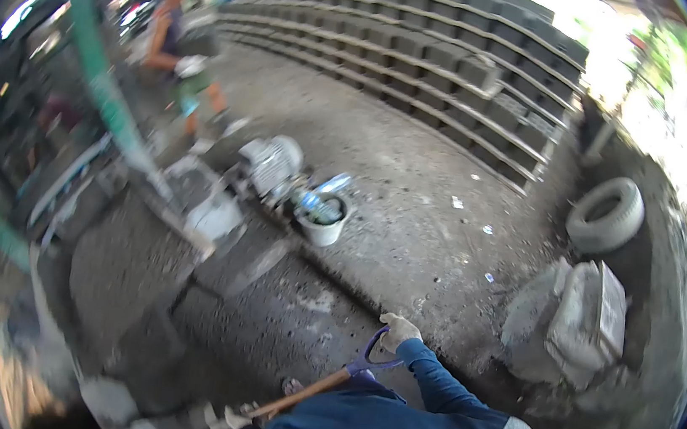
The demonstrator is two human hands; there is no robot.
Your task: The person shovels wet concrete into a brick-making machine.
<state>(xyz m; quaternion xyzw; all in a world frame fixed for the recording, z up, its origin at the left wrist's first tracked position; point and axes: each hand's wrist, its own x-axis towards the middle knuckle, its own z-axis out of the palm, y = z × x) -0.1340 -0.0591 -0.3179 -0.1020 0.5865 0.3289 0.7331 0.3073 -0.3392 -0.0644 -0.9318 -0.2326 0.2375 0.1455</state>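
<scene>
My right hand [400, 333], in a pale work glove, is closed on the purple D-shaped grip of a shovel [302, 394]. The shovel's wooden shaft slants down to the left across the front of my body. Low on that shaft, my left hand [228, 423], also gloved, appears wrapped around the wood. The shovel's blade cannot be made out. Beneath it lies a dark, dusty floor.
A white bucket [323, 227] holding plastic bottles stands beside a grey electric motor [271, 164]. Stacked grey blocks [429, 55] on boards line the back. A tyre [606, 215] and filled sacks [573, 321] sit at right. Another person [176, 60] carries a block at left, near a green post [103, 90].
</scene>
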